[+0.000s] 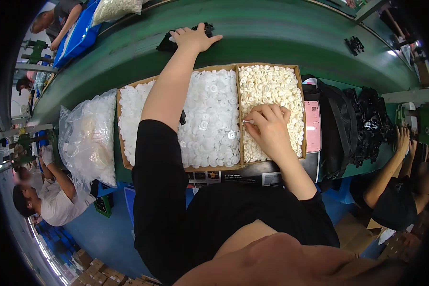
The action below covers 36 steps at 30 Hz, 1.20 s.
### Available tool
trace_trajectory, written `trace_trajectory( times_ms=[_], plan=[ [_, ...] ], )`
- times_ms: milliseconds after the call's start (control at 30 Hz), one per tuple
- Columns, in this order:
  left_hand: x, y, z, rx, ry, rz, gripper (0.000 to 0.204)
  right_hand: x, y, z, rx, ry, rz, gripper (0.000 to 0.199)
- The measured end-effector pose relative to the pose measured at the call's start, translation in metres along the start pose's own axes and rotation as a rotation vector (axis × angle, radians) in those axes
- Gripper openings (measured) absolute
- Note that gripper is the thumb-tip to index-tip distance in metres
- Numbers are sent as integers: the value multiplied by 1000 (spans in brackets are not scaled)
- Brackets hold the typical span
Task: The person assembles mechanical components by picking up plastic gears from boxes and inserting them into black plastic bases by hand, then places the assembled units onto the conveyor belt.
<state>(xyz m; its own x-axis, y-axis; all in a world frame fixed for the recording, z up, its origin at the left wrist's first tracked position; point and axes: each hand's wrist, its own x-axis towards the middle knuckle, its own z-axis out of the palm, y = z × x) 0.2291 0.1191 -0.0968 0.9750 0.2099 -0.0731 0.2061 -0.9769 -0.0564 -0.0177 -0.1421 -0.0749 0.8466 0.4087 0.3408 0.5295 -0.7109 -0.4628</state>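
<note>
My left hand reaches out over the green conveyor belt, its fingers and thumb spread. Under and beside it is a black plastic part, mostly covered by the hand, so I cannot see whether it is gripped. My right hand is above the cardboard box section of cream-coloured small round plastic pieces. Its thumb and forefinger pinch a small whitish plastic piece. Left of that section, translucent white plastic discs fill the wider part of the cardboard box, partly hidden by my left arm.
A clear bag of white pieces stands left of the box. To the right lie a pink card, a black bag and piled black parts. Another black part lies on the green belt. People work on both sides.
</note>
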Motion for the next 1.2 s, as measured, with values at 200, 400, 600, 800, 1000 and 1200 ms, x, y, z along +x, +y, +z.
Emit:
trace_trajectory(
  times_ms=[200, 400, 600, 800, 1000, 1200],
  plan=[
    [-1, -10, 3, 273, 63, 11, 75, -1, 0, 1, 17, 12, -11, 14],
    [-15, -26, -8, -82, -74, 106, 67, 0, -1, 1, 18, 5, -26, 13],
    [-91, -15, -58, -660, 282, 490, 77, -3, 1, -2, 26, 10, -39, 11],
    [-246, -23, -84, -568, -98, 686, 95, -1, 2, -11, 121, 61, 52, 8],
    [-277, -38, -62, -526, -99, 629, 93, 4, -17, -4, 284, 104, 11, 9],
    [-278, -39, -46, -592, 16, 636, 91, 6, -29, 14, 341, -2, -25, 9]
  ],
)
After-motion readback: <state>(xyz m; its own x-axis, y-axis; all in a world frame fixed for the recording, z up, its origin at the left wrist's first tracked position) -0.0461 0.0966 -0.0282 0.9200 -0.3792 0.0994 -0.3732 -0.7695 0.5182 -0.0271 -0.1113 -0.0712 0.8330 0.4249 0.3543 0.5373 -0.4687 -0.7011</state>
